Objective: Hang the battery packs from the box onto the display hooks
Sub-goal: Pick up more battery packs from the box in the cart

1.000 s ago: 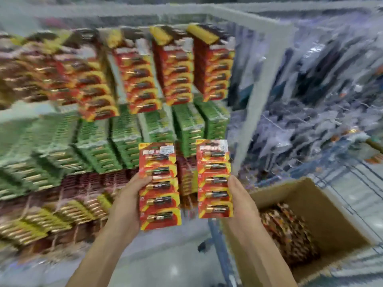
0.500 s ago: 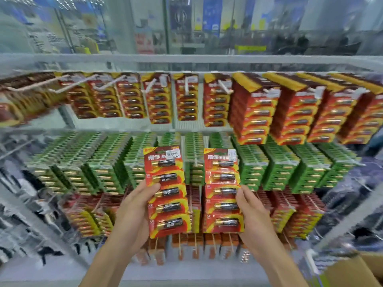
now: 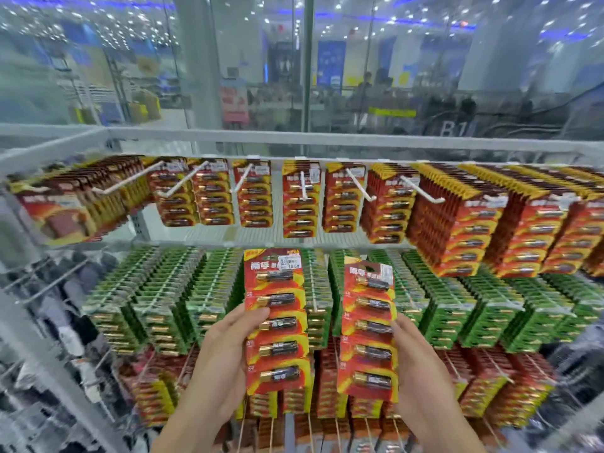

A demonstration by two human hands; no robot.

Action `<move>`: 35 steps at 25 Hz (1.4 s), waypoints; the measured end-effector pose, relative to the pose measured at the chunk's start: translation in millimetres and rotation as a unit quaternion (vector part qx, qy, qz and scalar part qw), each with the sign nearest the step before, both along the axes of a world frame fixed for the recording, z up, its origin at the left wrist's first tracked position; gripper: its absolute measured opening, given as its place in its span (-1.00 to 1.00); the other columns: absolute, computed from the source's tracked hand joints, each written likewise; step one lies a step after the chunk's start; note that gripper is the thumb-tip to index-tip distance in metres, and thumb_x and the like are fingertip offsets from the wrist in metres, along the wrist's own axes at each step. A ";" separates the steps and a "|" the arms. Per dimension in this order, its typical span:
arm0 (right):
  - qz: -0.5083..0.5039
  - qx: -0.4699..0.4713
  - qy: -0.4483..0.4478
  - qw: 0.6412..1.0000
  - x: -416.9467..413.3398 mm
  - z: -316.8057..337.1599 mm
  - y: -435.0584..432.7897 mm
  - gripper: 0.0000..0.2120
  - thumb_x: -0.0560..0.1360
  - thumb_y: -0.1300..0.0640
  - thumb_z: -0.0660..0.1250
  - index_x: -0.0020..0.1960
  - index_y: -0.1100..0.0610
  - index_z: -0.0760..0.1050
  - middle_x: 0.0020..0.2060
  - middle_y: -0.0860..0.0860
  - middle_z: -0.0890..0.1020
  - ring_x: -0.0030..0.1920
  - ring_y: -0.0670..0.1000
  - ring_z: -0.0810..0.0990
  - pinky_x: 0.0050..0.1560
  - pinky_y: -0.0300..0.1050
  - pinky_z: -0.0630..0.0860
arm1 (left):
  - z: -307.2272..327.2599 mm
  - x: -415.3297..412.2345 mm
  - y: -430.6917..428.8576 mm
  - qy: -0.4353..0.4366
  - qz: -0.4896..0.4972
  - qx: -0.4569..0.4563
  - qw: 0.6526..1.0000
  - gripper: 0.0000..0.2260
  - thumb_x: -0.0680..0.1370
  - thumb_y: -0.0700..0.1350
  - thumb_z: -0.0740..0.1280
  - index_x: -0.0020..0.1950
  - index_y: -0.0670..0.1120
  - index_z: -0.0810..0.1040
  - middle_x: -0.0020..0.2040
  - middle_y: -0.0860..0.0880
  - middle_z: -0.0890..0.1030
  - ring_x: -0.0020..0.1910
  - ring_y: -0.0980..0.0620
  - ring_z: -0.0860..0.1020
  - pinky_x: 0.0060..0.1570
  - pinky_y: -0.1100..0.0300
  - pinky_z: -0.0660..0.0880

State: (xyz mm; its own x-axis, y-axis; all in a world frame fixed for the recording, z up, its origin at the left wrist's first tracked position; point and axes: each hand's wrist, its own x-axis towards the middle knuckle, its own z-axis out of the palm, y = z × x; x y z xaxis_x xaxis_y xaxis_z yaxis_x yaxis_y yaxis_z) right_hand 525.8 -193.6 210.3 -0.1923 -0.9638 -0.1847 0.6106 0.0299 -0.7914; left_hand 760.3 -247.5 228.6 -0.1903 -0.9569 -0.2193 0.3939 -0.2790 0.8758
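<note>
Two-handed, holding up red battery packs before a white rack [image 3: 228, 135]: left pack [image 3: 277, 322] pinched by left hand [image 3: 225, 348], right pack [image 3: 369, 331] gripped by right hand [image 3: 415, 364], side by side, apart. Facing white hooks [image 3: 304, 186] loaded with more red packs, green packs [image 3: 157, 295] beneath. Behind, glass wall [image 3: 196, 60] and blurred, bright shop hall.

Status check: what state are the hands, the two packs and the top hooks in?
Left hand: grips the left pack.
Left pack: upright, off any hook.
Right hand: grips the right pack.
Right pack: upright, off any hook.
Top middle hooks: partly filled, tips bare.
</note>
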 end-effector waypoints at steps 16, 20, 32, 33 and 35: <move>-0.006 0.015 0.073 0.997 -33.1 6.3 -38.3 -0.45 0.21 -0.01 0.60 0.13 0.12 0.57 -0.12 0.05 0.77 -0.05 0.19 0.74 0.03 0.15 0.55 | 48.3 26.2 -67.6 -0.011 0.145 -0.098 0.985 -0.76 0.66 -0.15 0.28 0.27 -0.14 0.65 0.13 -0.27 0.71 0.07 -0.35 0.69 0.15 -0.33 0.59; -0.009 0.031 0.044 0.999 -26.4 10.9 -42.3 -0.86 0.55 0.07 0.31 0.04 0.10 0.56 -0.24 0.02 0.76 -0.03 0.17 0.66 -0.01 0.17 0.52 | 50.4 27.2 -74.2 -0.037 0.140 -0.096 0.985 -0.77 0.67 -0.15 0.27 0.25 -0.14 0.66 0.10 -0.27 0.72 0.01 -0.32 0.72 0.03 -0.23 0.66; -0.079 -0.048 0.162 0.982 -32.0 47.9 -49.5 -0.68 0.45 -0.25 0.46 0.03 -0.05 0.69 0.05 0.10 0.73 0.05 0.23 0.71 0.16 0.33 0.59 | 51.5 -0.1 -200.8 -0.140 0.154 -0.079 0.975 -0.86 0.69 -0.13 0.31 0.19 -0.14 0.58 -0.06 -0.12 0.74 -0.23 -0.05 0.75 -0.25 0.07 0.63; -0.081 -0.064 0.176 0.979 -33.7 52.4 -51.0 -0.74 0.49 -0.18 0.38 0.00 -0.03 0.68 -0.01 0.13 0.74 -0.04 0.22 0.72 0.08 0.29 0.62 | 49.1 -3.0 -213.5 -0.135 0.163 -0.078 0.974 -0.88 0.68 -0.15 0.33 0.18 -0.14 0.59 -0.07 -0.11 0.74 -0.28 0.00 0.74 -0.29 0.11 0.62; -0.083 -0.080 0.196 0.974 -35.7 61.2 -55.3 -0.76 0.56 -0.09 0.30 0.04 0.02 0.66 -0.05 0.15 0.73 -0.12 0.22 0.72 -0.08 0.19 0.65 | 44.5 -3.9 -233.7 -0.133 0.186 -0.071 0.971 -0.92 0.65 -0.17 0.37 0.11 -0.13 0.62 -0.10 -0.09 0.72 -0.35 0.04 0.72 -0.36 0.16 0.61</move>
